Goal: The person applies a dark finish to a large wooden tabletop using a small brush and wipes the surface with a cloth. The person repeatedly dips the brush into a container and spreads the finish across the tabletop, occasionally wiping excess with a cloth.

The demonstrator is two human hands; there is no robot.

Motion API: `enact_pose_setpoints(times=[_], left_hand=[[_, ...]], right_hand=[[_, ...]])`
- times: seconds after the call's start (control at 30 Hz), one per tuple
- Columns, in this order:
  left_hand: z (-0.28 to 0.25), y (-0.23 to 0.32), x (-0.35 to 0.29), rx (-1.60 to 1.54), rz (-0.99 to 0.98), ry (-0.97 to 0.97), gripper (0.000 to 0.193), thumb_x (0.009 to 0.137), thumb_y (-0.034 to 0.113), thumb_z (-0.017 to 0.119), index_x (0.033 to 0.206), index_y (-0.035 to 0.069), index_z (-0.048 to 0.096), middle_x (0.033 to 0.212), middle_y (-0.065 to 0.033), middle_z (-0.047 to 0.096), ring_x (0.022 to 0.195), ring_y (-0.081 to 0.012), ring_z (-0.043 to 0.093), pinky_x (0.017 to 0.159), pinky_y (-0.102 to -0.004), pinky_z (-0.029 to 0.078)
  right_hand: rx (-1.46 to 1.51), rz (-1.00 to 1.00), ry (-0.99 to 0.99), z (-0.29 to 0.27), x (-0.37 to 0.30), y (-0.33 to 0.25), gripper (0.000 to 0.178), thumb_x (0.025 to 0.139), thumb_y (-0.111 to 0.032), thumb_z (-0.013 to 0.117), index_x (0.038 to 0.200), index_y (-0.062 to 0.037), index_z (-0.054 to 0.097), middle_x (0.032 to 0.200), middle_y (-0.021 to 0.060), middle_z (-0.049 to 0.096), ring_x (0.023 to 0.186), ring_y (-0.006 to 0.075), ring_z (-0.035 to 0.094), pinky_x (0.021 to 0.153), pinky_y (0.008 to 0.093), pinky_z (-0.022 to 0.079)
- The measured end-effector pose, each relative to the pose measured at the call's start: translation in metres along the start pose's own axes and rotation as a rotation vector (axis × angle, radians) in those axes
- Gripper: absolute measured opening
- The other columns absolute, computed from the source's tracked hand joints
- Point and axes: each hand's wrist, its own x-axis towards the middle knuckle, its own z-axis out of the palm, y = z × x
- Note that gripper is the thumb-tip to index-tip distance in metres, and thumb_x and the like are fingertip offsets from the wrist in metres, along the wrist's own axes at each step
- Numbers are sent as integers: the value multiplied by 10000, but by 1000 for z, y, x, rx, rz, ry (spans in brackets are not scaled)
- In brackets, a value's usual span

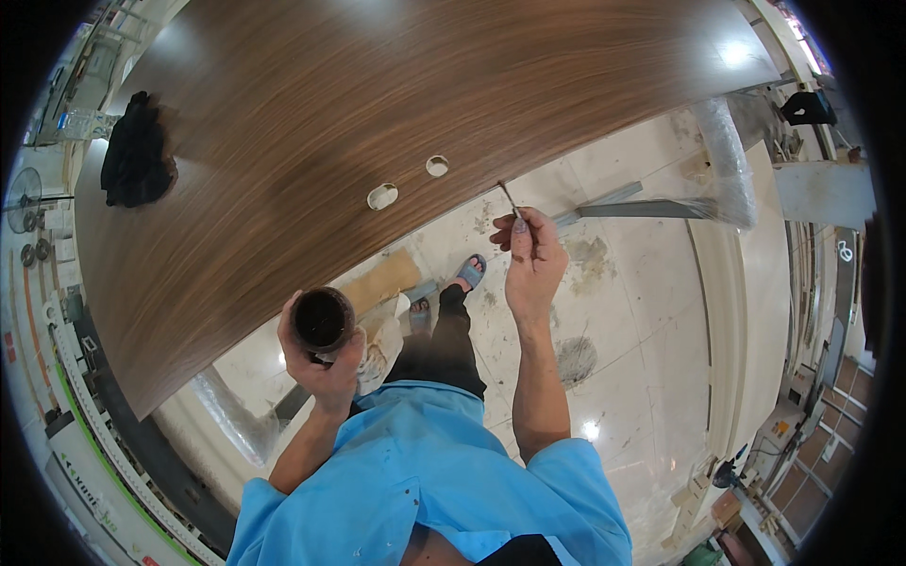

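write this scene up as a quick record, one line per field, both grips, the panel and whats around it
left grip: wrapped around a round cup, dark inside
right grip: pinching a thin tool
tool tip: at the near edge of the panel; contact hard to tell
panel: brown, wood-grain, wide
openings: one oval hole, one rounder hole to its right
on panel, far left: black cloth
right of panel: bundle in clear wrap
below: pale tiled floor with dark stains

Workshop: wood-grain panel [311,123], machine [90,491], stained floor [623,377]
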Motion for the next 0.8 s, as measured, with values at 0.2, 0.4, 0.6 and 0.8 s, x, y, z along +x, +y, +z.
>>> enact_pose_setpoints(times=[0.2, 0.4, 0.6, 0.8], left_hand=[[4, -2, -1, 5, -24, -23, 772, 694, 29, 802, 1388, -11, 466, 1291, -131, 549, 1154, -224, 588, 994, -343, 496], [9, 0, -1, 28, -30, -18, 770, 701, 34, 806, 1388, -14, 461, 1276, -129, 555, 1149, -222, 590, 995, -343, 495], [9, 3, -2, 13, -52, -26, 770, 707, 35, 805, 1390, -19, 454, 1261, -131, 563, 1136, -216, 597, 990, -338, 497], [7, 4, -5, 23, -21, -15, 767, 714, 42, 805, 1391, -21, 451, 1251, -132, 571, 1125, -210, 604, 984, -334, 499]], right_hand=[[-27, 49, -105, 5, -9, -8, 148, 984, -63, 576, 1098, 19, 622, 861, 112, 738, 702, 155, 696, 650, 274, 543], [-66, 40, -3, -5, 8, -6, 157, 969, -57, 592, 1098, 26, 621, 846, 121, 740, 682, 160, 701, 627, 285, 547], [-53, 73, -9, -3, 5, -7, 149, 972, -82, 604, 1076, 16, 645, 824, 107, 738, 638, 130, 665, 598, 266, 527], [-27, 35, -27, 3, -6, -10, 146, 967, -61, 599, 1084, 10, 652, 811, 95, 736, 615, 111, 644, 575, 247, 506]])
